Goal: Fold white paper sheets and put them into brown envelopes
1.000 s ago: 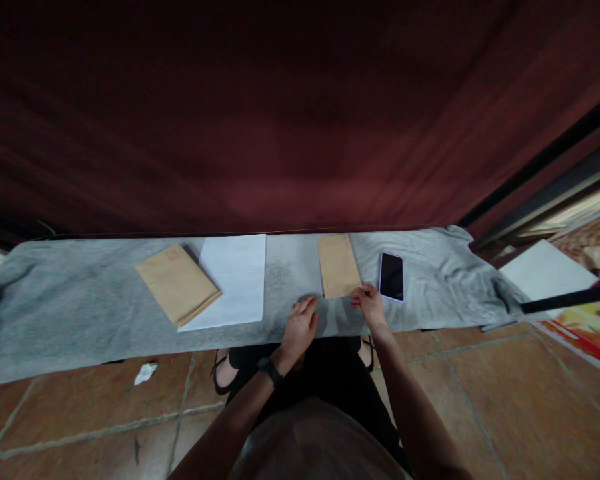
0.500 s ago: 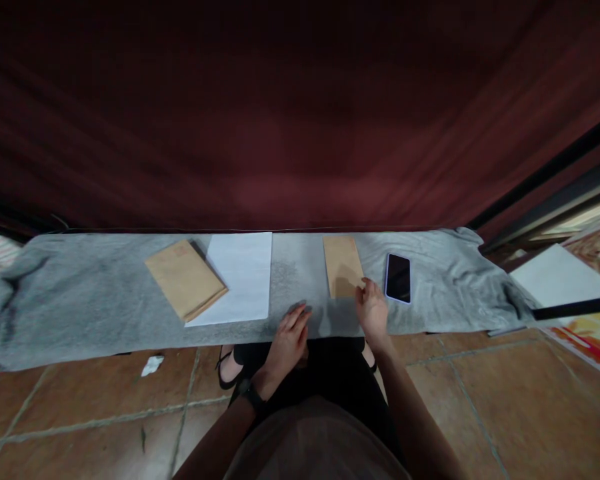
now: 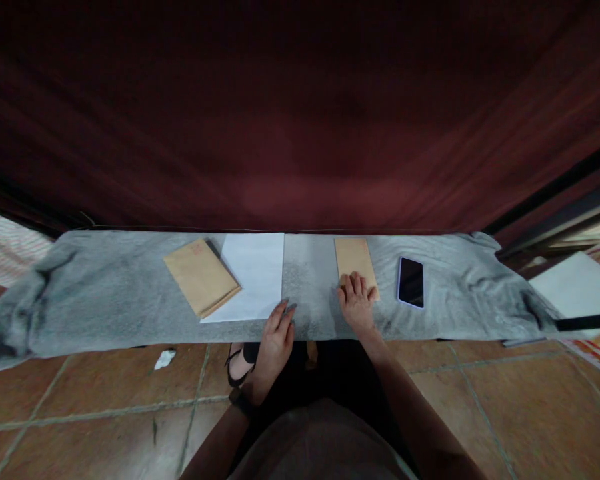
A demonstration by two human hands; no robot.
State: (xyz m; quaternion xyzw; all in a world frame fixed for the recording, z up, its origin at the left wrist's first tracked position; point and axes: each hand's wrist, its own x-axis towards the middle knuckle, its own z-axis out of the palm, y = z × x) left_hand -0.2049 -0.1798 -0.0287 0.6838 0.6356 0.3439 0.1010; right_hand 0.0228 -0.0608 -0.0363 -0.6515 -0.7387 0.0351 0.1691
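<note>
My right hand [image 3: 357,303] lies with its fingers spread over the lower part of a brown paper envelope [image 3: 353,257]. At the near corner of a stack of white paper [image 3: 257,267], my left hand [image 3: 276,340] has its fingers stretched out and holds nothing. Whether its fingertips touch the paper or only the cloth beside it, I cannot tell. Partly on top of the white paper sits a pile of brown envelopes [image 3: 200,275], turned at an angle. A dark-screened phone [image 3: 411,282] in a pale purple case lies right of the single envelope.
Grey cloth [image 3: 110,293] covers the narrow table, wrinkled towards both ends. A dark red curtain [image 3: 300,147] hangs behind it. On the tiled floor [image 3: 115,387] lies a crumpled white tissue [image 3: 165,359]. A white board or sheet [image 3: 575,287] is at the far right.
My right hand has moved from the envelope's right edge onto its lower part, fingers now spread. My left hand has shifted left to the white paper's corner. The view has turned slightly left.
</note>
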